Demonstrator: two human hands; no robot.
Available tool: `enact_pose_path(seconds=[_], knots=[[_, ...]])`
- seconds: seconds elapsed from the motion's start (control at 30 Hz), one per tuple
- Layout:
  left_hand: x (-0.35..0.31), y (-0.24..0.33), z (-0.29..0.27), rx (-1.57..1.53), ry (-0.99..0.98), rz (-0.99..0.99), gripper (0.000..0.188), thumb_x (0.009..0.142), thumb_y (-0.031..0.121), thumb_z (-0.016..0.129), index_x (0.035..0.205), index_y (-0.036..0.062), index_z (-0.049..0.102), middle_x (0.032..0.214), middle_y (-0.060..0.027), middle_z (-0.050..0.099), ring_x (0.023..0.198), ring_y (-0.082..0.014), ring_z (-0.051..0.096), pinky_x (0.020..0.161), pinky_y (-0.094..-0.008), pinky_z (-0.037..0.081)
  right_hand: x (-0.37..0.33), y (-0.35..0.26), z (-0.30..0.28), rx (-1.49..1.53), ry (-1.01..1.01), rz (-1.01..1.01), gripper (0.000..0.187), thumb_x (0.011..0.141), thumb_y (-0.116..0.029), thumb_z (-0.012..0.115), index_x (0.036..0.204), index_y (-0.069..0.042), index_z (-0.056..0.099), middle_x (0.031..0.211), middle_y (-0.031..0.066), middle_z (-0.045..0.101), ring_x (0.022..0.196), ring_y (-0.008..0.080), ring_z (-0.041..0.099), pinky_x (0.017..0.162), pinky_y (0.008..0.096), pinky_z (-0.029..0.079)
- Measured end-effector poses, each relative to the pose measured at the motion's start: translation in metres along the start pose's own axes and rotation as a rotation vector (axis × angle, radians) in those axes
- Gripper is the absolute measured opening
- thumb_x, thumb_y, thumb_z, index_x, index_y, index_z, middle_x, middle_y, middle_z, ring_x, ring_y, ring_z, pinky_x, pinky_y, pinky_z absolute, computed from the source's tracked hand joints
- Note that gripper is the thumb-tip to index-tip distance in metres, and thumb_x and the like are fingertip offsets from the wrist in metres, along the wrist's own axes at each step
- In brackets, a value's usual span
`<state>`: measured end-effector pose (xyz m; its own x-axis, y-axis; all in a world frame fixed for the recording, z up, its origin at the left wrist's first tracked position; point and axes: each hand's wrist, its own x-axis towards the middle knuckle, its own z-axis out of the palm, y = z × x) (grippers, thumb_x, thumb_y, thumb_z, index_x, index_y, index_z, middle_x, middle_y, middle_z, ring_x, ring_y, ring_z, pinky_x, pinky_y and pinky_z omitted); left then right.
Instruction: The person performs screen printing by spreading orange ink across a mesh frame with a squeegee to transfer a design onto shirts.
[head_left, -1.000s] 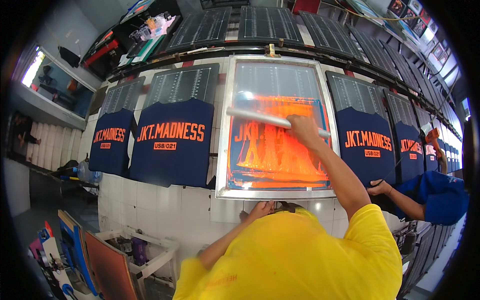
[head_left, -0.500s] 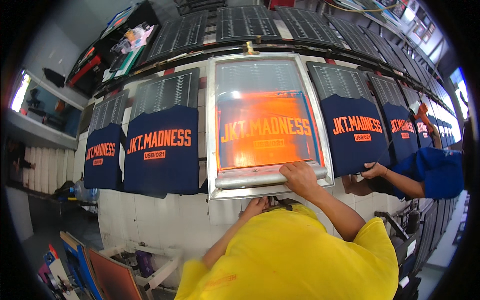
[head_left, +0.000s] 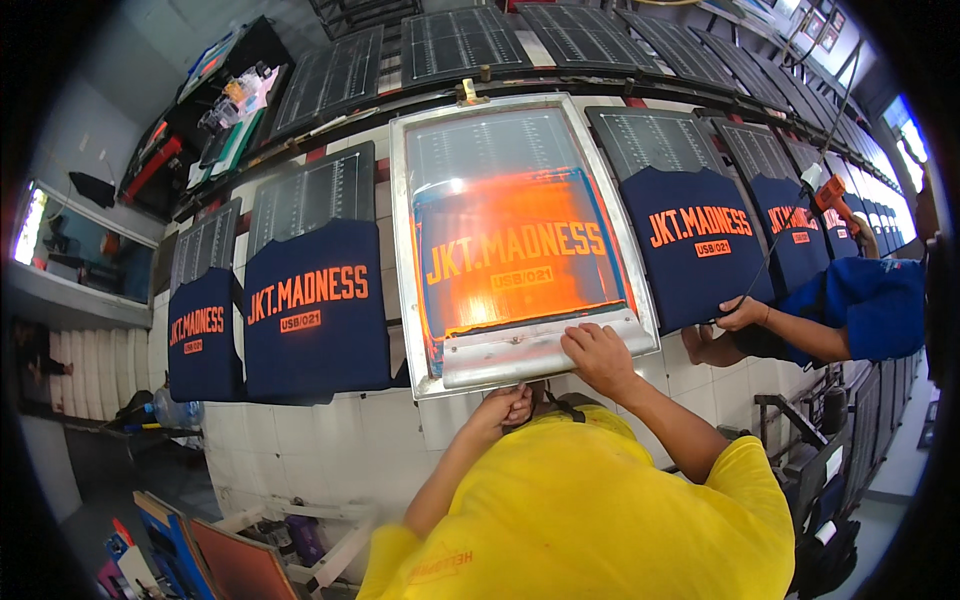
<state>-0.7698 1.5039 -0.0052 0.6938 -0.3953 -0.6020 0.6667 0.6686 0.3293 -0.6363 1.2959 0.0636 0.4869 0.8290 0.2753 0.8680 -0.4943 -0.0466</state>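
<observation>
A metal-framed printing screen [head_left: 403, 240] lies over one of the boards in front of me. Bright orange ink [head_left: 590, 290] covers the lower part of its mesh, around the lettering. My right hand [head_left: 598, 358] grips a long metal squeegee [head_left: 500, 355] at its right portion. The squeegee lies along the near end of the screen, its blade edge towards the ink. My left hand [head_left: 505, 408] is closed just below the frame's near edge; what its curled fingers hold is hidden.
Navy shirts with orange lettering lie on boards to the left [head_left: 312, 345] and right [head_left: 690, 285]. At the right a co-worker in a blue sleeve [head_left: 880, 315] holds an orange heat gun [head_left: 832, 195]. More dark boards [head_left: 465, 45] line the far side.
The squeegee has tilted, its broad face now turned up, with my right hand still on it. My left hand has come slightly left, its fingers more curled. The view has shifted a little.
</observation>
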Motion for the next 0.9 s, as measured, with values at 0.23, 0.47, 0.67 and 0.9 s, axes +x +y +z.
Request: enact_pose_path(seconds=[0.23, 0.47, 0.67, 0.9], knots=[[0.001, -0.009, -0.008, 0.255, -0.031, 0.102, 0.022, 0.106, 0.022, 0.048, 0.104, 0.0032, 0.058, 0.066, 0.0035, 0.040, 0.051, -0.0072, 0.033, 0.046, -0.0221, 0.026, -0.021, -0.005, 0.003, 0.119, -0.103, 0.039, 0.065, 0.065, -0.037, 0.081, 0.117, -0.005, 0.058, 0.123, 0.0097, 0.057, 0.118, 0.0309, 0.052, 0.087, 0.0419, 0.045], [-0.009, -0.020, -0.022, 0.876, 0.161, 0.195, 0.033, 0.103, 0.024, 0.053, 0.126, 0.0011, 0.059, 0.078, -0.0012, 0.058, 0.068, -0.0104, 0.055, 0.062, -0.0264, 0.046, -0.020, 0.002, -0.013, 0.310, -0.022, 0.103, 0.056, 0.077, -0.035, 0.078, 0.118, -0.003, 0.059, 0.124, 0.0133, 0.060, 0.115, 0.0324, 0.055, 0.091, 0.0431, 0.045], [-0.104, 0.034, 0.000, 0.873, 0.289, 0.447, 0.035, 0.104, 0.024, 0.051, 0.127, -0.0003, 0.059, 0.097, -0.0100, 0.071, 0.088, -0.0161, 0.066, 0.081, -0.0319, 0.052, -0.039, 0.075, 0.001, 0.222, 0.307, 0.613, 0.040, 0.092, -0.028, 0.063, 0.120, 0.000, 0.060, 0.119, 0.0200, 0.063, 0.109, 0.0375, 0.059, 0.092, 0.0465, 0.046], [-0.081, 0.082, -0.064, 1.341, 1.167, 1.099, 0.034, 0.099, 0.017, 0.052, 0.123, -0.0049, 0.060, 0.094, -0.0153, 0.071, 0.091, -0.0307, 0.068, 0.086, -0.0372, 0.051, -0.052, 0.117, 0.042, 0.527, 0.271, 0.993, 0.033, 0.096, -0.019, 0.055, 0.121, 0.002, 0.061, 0.106, 0.0236, 0.066, 0.097, 0.0384, 0.064, 0.088, 0.0439, 0.049]])
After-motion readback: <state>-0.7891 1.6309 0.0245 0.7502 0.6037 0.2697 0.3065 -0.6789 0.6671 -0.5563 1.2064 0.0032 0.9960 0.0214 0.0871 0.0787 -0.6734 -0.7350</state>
